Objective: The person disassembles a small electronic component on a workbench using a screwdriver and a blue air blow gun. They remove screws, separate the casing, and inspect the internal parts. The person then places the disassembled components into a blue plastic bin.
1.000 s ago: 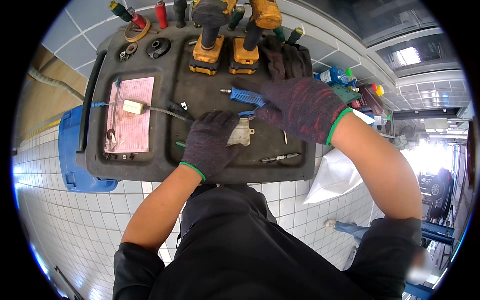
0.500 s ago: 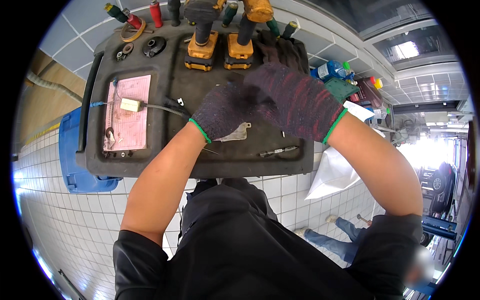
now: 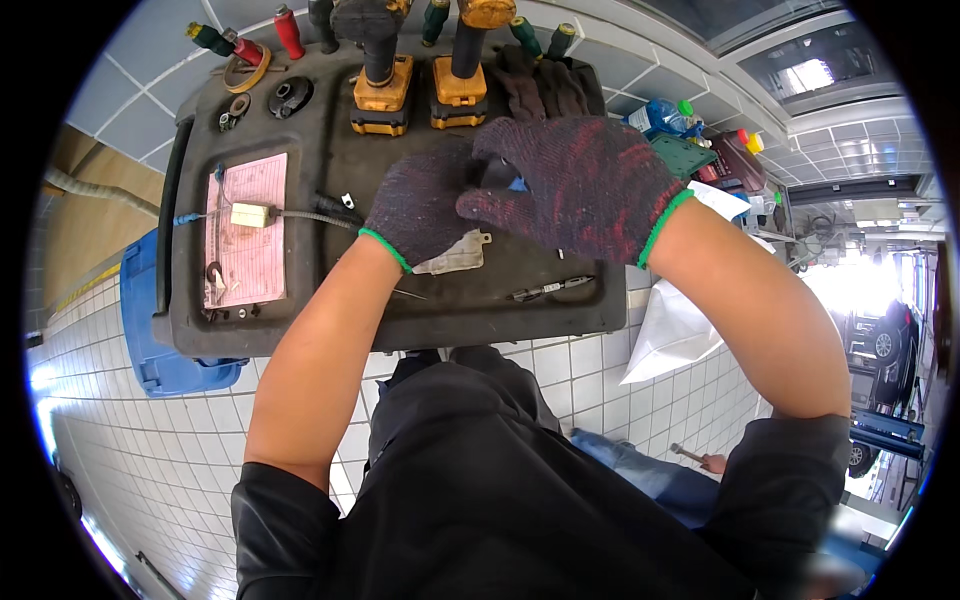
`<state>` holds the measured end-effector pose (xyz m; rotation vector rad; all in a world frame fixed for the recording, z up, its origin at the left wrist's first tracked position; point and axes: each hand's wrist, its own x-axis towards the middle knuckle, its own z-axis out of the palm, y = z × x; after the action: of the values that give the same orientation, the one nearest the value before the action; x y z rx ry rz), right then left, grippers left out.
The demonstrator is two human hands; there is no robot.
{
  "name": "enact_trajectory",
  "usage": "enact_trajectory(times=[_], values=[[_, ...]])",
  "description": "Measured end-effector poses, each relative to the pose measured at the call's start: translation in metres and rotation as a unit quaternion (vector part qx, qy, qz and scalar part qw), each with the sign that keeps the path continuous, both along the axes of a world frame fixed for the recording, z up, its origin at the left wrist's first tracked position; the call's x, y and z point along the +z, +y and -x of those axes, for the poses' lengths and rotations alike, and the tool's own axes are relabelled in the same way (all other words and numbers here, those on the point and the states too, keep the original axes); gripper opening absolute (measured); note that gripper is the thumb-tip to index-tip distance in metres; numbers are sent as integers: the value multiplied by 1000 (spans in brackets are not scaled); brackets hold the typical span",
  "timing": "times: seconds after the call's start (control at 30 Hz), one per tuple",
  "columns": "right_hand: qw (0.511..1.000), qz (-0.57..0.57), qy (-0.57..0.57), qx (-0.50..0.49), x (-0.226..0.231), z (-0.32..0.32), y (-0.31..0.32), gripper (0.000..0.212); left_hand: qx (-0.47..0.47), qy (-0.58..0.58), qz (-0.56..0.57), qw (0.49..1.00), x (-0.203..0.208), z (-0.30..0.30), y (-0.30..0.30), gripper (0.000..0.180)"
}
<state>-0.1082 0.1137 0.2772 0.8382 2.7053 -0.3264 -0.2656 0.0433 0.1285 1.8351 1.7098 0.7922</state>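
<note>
- At my far left a blue bin (image 3: pixel 165 315) stands on the floor beside the worktop (image 3: pixel 420 335).
- A pink printed sheet (image 3: pixel 265 265) lies flat in the worktop's left recess, whose raised lip probably stops it sliding; a pale yellow connector block (image 3: pixel 250 215) rests over it, perhaps doing for a paperweight, its corrugated cable (image 3: pixel 312 216) running toward me.
- Two yellow-and-black cordless drivers (image 3: pixel 382 82) stand on their battery feet at the back, which I judge leaves the front free for my hands.
- My left hand (image 3: pixel 418 205), in a dark knitted glove, is bent inward against the right one; its fingers are hidden, so I can't tell what they grip.
- A pale metal plate (image 3: pixel 455 257) with a small tab pokes out beneath that glove, near the worktop's front; whether I touch it I can't tell.
- My right hand (image 3: pixel 590 190) curls round a blue piece (image 3: pixel 518 184), thumb and forefinger parted enough to show it between them; I judge the two hands meet so one steadies what the other holds.
- A dark pen (image 3: pixel 552 288) lies near the front lip, which likely stops it rolling off.
</note>
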Motion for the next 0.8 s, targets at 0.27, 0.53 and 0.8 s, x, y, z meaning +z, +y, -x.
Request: enact_trajectory(times=[0.27,0.53,0.8], values=[[958,-91,151,227,-19,-13,12,27,-19,-129,-6,992,-12,0,0,49],[985,-75,9,155,-11,-5,14,30,15,-67,12,998,14,-12,-4,42],[996,-73,-57,-6,-1,4,0,25,-6,-26,-50,998,-7,-7,0,42]])
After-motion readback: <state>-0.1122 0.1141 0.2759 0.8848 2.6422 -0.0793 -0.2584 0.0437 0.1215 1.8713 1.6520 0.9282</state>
